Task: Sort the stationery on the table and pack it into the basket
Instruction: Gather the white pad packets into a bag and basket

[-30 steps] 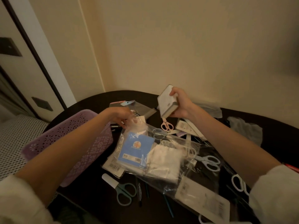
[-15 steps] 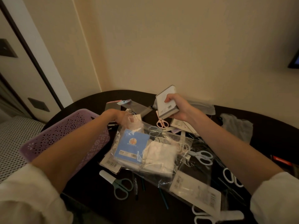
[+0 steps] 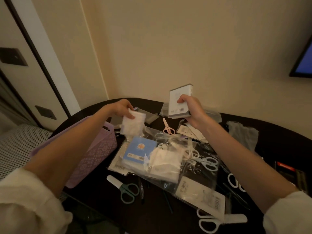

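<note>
My left hand (image 3: pixel 120 107) pinches a small white packet (image 3: pixel 133 124) by its top edge and holds it above the table, just right of the purple basket (image 3: pixel 101 149). My right hand (image 3: pixel 190 108) grips a flat white box (image 3: pixel 179 100), lifted upright over the far side of the table. Below them lies a clear plastic bag (image 3: pixel 168 159) with a blue card pack (image 3: pixel 139 152) and white packets inside. Several scissors lie around it: a pink pair (image 3: pixel 168 127), a blue pair (image 3: pixel 208 162), a green pair (image 3: pixel 125 189) and white pairs (image 3: pixel 212 221).
The dark round table (image 3: pixel 278 132) stands against a beige wall corner. Labelled packets (image 3: pixel 201 196) and clear sleeves (image 3: pixel 243 132) lie scattered on it. Red and dark items (image 3: pixel 287 168) sit at the right edge. A screen (image 3: pixel 303 61) hangs on the wall at right.
My left hand has lifted the small white packet clear of the pile. My right hand has raised the white box and turned it more upright. The view has tilted up.
</note>
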The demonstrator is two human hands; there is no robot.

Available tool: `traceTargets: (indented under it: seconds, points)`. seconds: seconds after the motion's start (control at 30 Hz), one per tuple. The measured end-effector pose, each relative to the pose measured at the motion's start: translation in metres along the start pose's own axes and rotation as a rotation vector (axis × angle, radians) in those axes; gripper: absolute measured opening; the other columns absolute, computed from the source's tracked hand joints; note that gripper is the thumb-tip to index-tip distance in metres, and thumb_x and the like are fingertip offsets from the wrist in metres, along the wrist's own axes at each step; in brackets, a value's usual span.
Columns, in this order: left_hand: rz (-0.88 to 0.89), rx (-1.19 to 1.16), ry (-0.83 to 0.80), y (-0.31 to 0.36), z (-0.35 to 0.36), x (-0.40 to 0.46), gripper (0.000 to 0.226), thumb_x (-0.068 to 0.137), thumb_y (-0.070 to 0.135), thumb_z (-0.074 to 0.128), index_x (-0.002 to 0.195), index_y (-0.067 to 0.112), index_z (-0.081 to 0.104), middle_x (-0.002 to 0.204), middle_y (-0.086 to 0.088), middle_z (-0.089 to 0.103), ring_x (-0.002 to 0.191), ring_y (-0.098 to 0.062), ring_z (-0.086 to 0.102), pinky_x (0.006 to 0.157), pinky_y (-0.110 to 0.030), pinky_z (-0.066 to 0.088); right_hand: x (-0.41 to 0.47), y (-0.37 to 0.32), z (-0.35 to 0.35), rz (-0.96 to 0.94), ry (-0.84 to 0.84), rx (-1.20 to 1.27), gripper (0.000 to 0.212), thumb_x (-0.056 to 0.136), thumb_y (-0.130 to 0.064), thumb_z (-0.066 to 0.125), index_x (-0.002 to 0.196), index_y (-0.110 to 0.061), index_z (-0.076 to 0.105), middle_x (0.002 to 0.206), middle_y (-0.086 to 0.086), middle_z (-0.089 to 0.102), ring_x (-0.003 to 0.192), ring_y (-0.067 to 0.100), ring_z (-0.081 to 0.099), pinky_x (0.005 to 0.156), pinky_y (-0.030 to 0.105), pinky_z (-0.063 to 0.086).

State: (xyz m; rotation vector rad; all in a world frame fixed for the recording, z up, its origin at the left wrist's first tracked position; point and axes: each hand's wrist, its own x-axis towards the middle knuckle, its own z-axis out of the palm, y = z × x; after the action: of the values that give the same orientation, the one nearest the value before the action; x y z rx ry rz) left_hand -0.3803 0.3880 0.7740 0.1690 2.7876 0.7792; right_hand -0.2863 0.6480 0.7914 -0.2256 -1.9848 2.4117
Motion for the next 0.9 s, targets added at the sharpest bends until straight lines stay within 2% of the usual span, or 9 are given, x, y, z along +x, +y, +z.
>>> traceTargets:
  seconds: [0.13,0.2,0.27,0.4,0.47,0.53,0.7,0.8,0.9]
  points:
    - [0.114,0.066,0.419,0.025,-0.009,-0.021,0.038,0.084,0.016,0.072,0.116,-0.002,0.061,0.12,-0.018,0.058,0.108,-0.03,0.054,0.088,-0.036,0.044,-0.018,-0.006,-0.009,-0.038,0.12,0.087,0.038,0.086,-0.006,0.055,0.124,-0.002,0.051,0.105,0.013,0.062,0.093,0.025,0.063,0.09,0.044,0.052]
    - [0.166,-0.036,0.578,0.043,-0.008,-0.034,0.035,0.085,0.018,0.071,0.113,-0.002,0.063,0.115,-0.015,0.06,0.103,-0.027,0.056,0.084,-0.035,0.046,-0.028,-0.008,-0.018,-0.068,0.17,0.117,0.031,0.089,-0.008,0.057,0.12,-0.004,0.052,0.111,0.014,0.064,0.101,0.027,0.063,0.093,0.045,0.053]
    - [0.198,-0.257,0.629,0.068,-0.001,-0.05,0.033,0.087,0.016,0.07,0.113,-0.001,0.063,0.11,-0.012,0.06,0.098,-0.023,0.057,0.08,-0.032,0.049,-0.041,-0.011,-0.031,-0.111,0.229,0.122,0.028,0.091,-0.011,0.059,0.117,-0.008,0.052,0.115,0.012,0.064,0.104,0.025,0.063,0.093,0.043,0.053]
    - [0.115,-0.747,0.398,0.118,0.034,-0.078,0.031,0.091,0.012,0.066,0.114,-0.005,0.055,0.107,-0.016,0.061,0.099,-0.026,0.063,0.072,-0.034,0.057,-0.067,-0.017,-0.067,-0.199,0.4,0.137,0.025,0.092,-0.015,0.062,0.115,-0.012,0.053,0.104,0.003,0.065,0.096,0.018,0.064,0.083,0.032,0.056]
    - [0.024,-0.897,0.252,0.14,0.059,-0.086,0.028,0.091,0.007,0.065,0.11,-0.007,0.051,0.107,-0.018,0.06,0.101,-0.03,0.063,0.072,-0.037,0.055,-0.08,-0.02,-0.088,-0.222,0.492,0.142,0.022,0.091,-0.017,0.063,0.11,-0.014,0.053,0.104,0.003,0.065,0.097,0.018,0.065,0.086,0.035,0.056]
    - [-0.046,-0.98,0.149,0.159,0.084,-0.09,0.036,0.09,0.002,0.064,0.118,-0.012,0.046,0.115,-0.021,0.06,0.106,-0.033,0.062,0.07,-0.04,0.054,-0.093,-0.021,-0.109,-0.224,0.572,0.163,0.026,0.091,-0.019,0.064,0.113,-0.011,0.053,0.105,0.005,0.065,0.098,0.019,0.065,0.089,0.037,0.055]
    - [-0.147,-1.038,-0.097,0.203,0.139,-0.094,0.037,0.096,-0.005,0.049,0.133,-0.006,0.041,0.134,-0.02,0.049,0.124,-0.036,0.051,0.096,-0.053,0.047,-0.121,-0.022,-0.158,-0.168,0.649,0.274,0.033,0.09,-0.022,0.064,0.115,-0.014,0.043,0.093,0.001,0.058,0.087,0.015,0.062,0.082,0.036,0.056]
    - [-0.141,-0.971,-0.177,0.23,0.167,-0.1,0.039,0.096,-0.007,0.049,0.133,-0.004,0.038,0.136,-0.022,0.045,0.122,-0.036,0.052,0.09,-0.054,0.051,-0.134,-0.019,-0.179,-0.143,0.679,0.272,0.037,0.089,-0.025,0.064,0.118,-0.013,0.043,0.094,0.001,0.056,0.082,0.012,0.058,0.076,0.033,0.056]
    - [-0.105,-0.879,-0.249,0.252,0.194,-0.111,0.038,0.096,-0.006,0.05,0.132,-0.005,0.039,0.132,-0.022,0.049,0.118,-0.035,0.055,0.088,-0.052,0.053,-0.139,-0.014,-0.195,-0.122,0.72,0.275,0.047,0.088,-0.026,0.064,0.128,-0.011,0.043,0.101,0.003,0.056,0.09,0.015,0.058,0.089,0.039,0.054]
